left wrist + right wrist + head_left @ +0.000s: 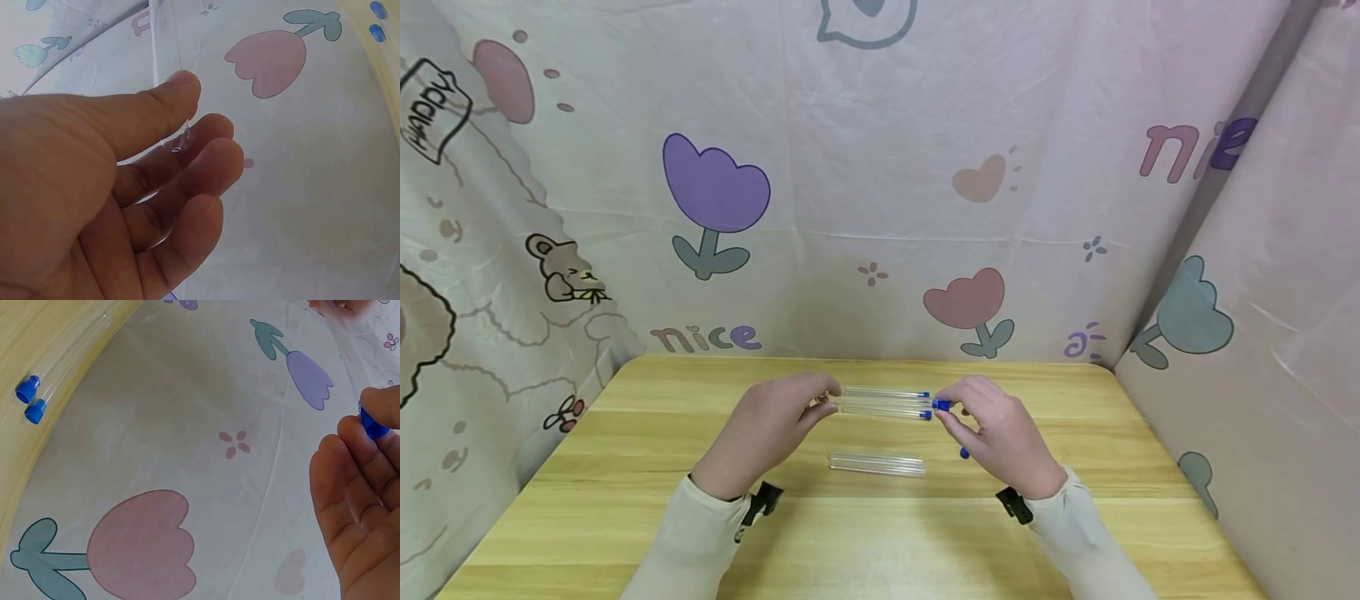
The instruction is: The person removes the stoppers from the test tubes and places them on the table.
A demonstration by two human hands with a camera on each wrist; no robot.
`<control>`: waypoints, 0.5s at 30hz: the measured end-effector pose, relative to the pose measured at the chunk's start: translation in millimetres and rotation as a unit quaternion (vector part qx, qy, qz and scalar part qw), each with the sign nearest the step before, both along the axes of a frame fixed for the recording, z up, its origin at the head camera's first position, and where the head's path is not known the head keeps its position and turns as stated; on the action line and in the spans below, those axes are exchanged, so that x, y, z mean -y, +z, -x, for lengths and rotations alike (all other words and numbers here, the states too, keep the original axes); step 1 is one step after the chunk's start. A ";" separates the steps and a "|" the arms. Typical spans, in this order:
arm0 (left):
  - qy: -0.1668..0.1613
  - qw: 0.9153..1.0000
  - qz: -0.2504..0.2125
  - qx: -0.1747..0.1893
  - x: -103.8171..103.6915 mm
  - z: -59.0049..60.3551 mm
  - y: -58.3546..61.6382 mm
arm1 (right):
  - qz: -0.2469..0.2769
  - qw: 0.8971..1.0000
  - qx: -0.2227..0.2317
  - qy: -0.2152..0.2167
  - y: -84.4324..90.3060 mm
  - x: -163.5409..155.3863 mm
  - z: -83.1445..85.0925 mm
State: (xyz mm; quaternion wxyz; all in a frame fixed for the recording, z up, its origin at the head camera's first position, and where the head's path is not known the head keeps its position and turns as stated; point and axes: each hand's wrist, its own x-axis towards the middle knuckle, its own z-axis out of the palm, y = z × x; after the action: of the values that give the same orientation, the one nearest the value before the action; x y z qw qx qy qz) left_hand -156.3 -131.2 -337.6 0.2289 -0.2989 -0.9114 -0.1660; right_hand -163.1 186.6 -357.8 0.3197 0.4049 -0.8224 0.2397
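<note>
Tubes: we count four clear ones on the wooden table [625, 467]. Two capped tubes [883, 392] lie at 12 o'clock. One uncapped tube [877, 465] lies at 6 o'clock, between our wrists. The held tube [880, 407] spans both hands. Our left hand [760, 429] pinches its closed end between thumb and fingers [206, 140]. Our right hand [996, 433] pinches a blue cap [942, 405] at its open end. A second loose cap [964, 453] shows beside the right palm.

Right hand [359, 512] at the frame's right edge, fingertips pinching a blue cap [373, 424]; two more blue-capped clear tubes [30, 400] lying side by side on the wooden table [37, 344]. Behind, flower-printed cloth [206, 487].
</note>
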 end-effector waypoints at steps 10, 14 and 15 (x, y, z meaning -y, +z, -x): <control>-0.005 1.000 0.000 -0.010 2.1 1.0 -0.8 | -0.002 1.000 -0.006 0.003 0.4 0.0 -0.1; -0.005 1.000 -0.001 -0.012 2.4 0.7 -0.1 | -0.004 1.000 -0.008 0.002 0.7 -0.4 -0.1; -0.005 1.000 -0.002 -0.012 2.5 0.6 0.1 | -0.004 1.000 -0.009 0.003 0.7 -0.5 -0.1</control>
State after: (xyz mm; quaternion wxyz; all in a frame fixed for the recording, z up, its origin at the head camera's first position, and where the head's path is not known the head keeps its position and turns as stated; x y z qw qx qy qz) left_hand -156.9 -133.7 -337.4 0.2395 -0.3054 -0.9067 -0.1651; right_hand -163.0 187.1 -357.1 0.3247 0.4104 -0.8195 0.2337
